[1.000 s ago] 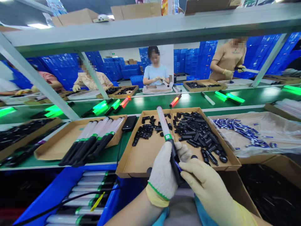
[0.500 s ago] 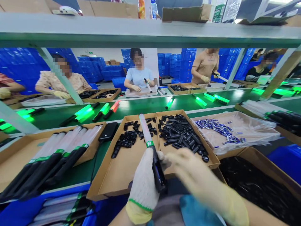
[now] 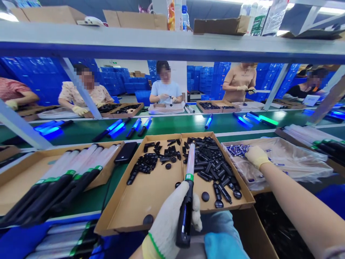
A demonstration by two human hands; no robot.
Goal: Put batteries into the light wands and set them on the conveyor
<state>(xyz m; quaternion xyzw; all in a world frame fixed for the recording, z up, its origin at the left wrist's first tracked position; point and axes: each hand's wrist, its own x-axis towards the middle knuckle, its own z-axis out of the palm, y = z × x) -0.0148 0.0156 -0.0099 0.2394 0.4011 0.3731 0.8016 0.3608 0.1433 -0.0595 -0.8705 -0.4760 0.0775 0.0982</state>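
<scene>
My left hand [image 3: 172, 219], in a white knit glove, grips a light stick [image 3: 185, 208] by its black handle. Its clear tube points away from me, with a green band below it and an open slot in the handle facing up. Over to the right, my right hand [image 3: 257, 157], in a pale yellow glove, reaches into a plastic-lined tray [image 3: 296, 169] of small blue-and-white batteries [image 3: 237, 150]. Its fingers curl down among the batteries, and their tips are hidden. Behind the stick, a divided cardboard tray [image 3: 153, 194] holds black plastic parts [image 3: 212, 162] and round black caps [image 3: 205, 196].
More light sticks [image 3: 61, 180] lie in a cardboard tray at left, beside a black box [image 3: 126, 152] with a cable. Lit sticks [image 3: 137, 126] lie on the green conveyor belt [image 3: 175, 124]. Co-workers sit or stand beyond it. A shelf [image 3: 172, 37] spans overhead.
My right hand has gone from beside the light stick into the battery tray. My left hand keeps hold of the stick. Most belt sticks switched from green or red to blue.
</scene>
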